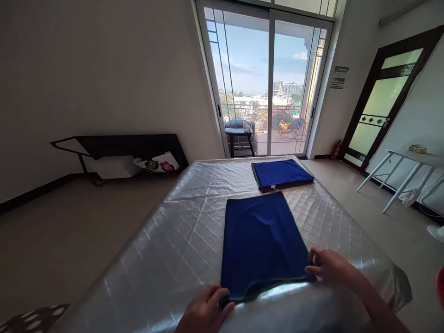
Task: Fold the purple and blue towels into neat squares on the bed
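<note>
In the head view, a folded blue cloth (262, 243) is seen lying flat on a plastic-wrapped mattress (180, 231), at about six o'clock in the picture. Its near edge is lifted slightly from the plastic, and a green underside is shown there. The left hand (204, 312) is placed at the cloth's near left corner, at about seven o'clock, with the fingers curled and pinched on the hem. The right hand (329, 267) is set at the near right corner, at about five o'clock, its fingertips closed on the edge. The two hands are held well apart, one at each near corner.

Beyond the cloth, toward twelve o'clock, a stack of folded blue cloths (281, 173) is laid near the far end of the mattress, apart from the held cloth. Behind it a sliding glass door (268, 78) is seen, with a balcony and buildings outside. At ten o'clock a black frame (118, 145) is leaned against the wall. At three o'clock a white table (409, 169) is stood beside a dark-framed door (385, 99).
</note>
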`<state>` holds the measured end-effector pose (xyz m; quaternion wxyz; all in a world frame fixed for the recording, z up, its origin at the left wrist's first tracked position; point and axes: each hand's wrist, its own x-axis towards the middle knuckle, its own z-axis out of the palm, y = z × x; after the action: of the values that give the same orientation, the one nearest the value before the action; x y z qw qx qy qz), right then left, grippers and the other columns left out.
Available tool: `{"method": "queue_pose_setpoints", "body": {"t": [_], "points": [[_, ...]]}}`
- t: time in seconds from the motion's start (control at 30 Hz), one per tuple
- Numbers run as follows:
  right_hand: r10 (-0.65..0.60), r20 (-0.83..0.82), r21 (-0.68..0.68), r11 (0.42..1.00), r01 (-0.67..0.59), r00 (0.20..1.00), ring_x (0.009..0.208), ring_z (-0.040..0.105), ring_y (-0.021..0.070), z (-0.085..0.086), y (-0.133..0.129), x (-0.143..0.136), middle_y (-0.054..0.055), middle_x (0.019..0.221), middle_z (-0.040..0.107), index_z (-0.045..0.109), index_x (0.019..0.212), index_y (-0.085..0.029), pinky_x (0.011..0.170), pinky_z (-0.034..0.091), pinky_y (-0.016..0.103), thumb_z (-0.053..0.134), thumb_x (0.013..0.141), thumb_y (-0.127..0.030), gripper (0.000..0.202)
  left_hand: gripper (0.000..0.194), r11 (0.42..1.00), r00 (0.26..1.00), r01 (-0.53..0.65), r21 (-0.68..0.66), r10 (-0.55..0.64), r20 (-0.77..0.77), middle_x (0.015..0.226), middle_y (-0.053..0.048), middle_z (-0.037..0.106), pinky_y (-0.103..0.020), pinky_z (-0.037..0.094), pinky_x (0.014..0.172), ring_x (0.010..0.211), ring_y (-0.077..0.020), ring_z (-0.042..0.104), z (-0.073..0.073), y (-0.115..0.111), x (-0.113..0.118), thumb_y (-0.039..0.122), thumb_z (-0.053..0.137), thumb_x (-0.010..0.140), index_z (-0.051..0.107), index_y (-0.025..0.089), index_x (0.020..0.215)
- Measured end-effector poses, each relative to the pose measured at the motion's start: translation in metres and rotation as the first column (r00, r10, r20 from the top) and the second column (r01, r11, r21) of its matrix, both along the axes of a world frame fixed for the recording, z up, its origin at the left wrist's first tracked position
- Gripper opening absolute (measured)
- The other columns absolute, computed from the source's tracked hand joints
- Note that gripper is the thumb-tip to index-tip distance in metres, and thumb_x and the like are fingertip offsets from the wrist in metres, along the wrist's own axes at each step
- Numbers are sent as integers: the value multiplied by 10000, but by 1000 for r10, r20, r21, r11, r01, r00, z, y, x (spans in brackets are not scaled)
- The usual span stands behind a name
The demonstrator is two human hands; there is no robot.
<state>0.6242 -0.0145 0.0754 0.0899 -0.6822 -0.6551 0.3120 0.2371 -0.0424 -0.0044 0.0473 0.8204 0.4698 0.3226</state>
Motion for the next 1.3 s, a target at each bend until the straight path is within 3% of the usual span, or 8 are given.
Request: {"method": "queue_pose_setpoints", "body": {"t": [0.2,0.47,0.67,0.8,0.97,1.07,1.17,1.3], "points": [[-39,-156,172,983,66,987,758,659,186,-9,-30,0,1,818,708,708,941,-265,714,494,295,640,745,-290,209,225,989,995,39,-144,-26,92,866,-6,726,-222,581,638,692,-150,716,19,3,2,396,517,948,689,278,863],[-69,-365,180,973,143,928,779,677,203,-16,-23,-3,33,845,735,737,899,-228,714,533,305,583,737,-314,240,178,987,962,-156,-30,159,224,749,5,701,-241,583,616,643,-157,701,23,-5,8,358,541,878,652,246,797],[-129,-557,169,949,265,820,755,686,178,-23,-16,-13,64,1088,699,707,856,-207,656,537,292,596,695,-343,238,176,978,928,-207,10,193,320,862,-27,731,-241,593,605,656,-151,711,22,-3,10,363,571,853,667,226,798],[-132,-585,177,942,285,800,661,644,170,-25,-14,-14,21,854,707,703,889,-207,625,506,294,601,685,-335,262,195,970,913,-243,-12,233,334,904,-33,737,-230,573,531,663,-155,713,20,-5,14,355,556,848,705,236,892],[-94,-610,238,925,295,787,712,651,190,-9,-17,-8,21,783,706,705,818,-203,694,519,312,608,690,-357,222,244,953,881,-302,-16,285,376,977,-40,736,-240,598,623,760,-157,719,30,-6,21,335,525,866,743,251,937],[-77,-592,253,928,275,803,737,663,197,8,-23,-7,29,776,710,725,806,-203,719,542,324,615,727,-384,227,245,960,860,-274,-54,270,433,985,-37,744,-221,585,559,741,-156,720,46,-3,20,366,533,862,745,248,891],[-8,-583,303,926,227,813,812,691,202,22,-31,-8,43,911,733,754,905,-214,788,573,343,671,746,-414,268,243,973,863,-229,-13,209,461,924,-24,765,-233,610,617,778,-171,737,63,4,15,400,555,848,741,246,817],[122,-476,498,854,153,871,836,698,197,26,-40,-15,34,1005,725,756,987,-272,820,597,353,774,704,-396,309,258,977,872,-212,21,180,456,907,-8,780,-260,633,716,785,-173,750,82,6,8,427,568,855,734,251,765]]}}
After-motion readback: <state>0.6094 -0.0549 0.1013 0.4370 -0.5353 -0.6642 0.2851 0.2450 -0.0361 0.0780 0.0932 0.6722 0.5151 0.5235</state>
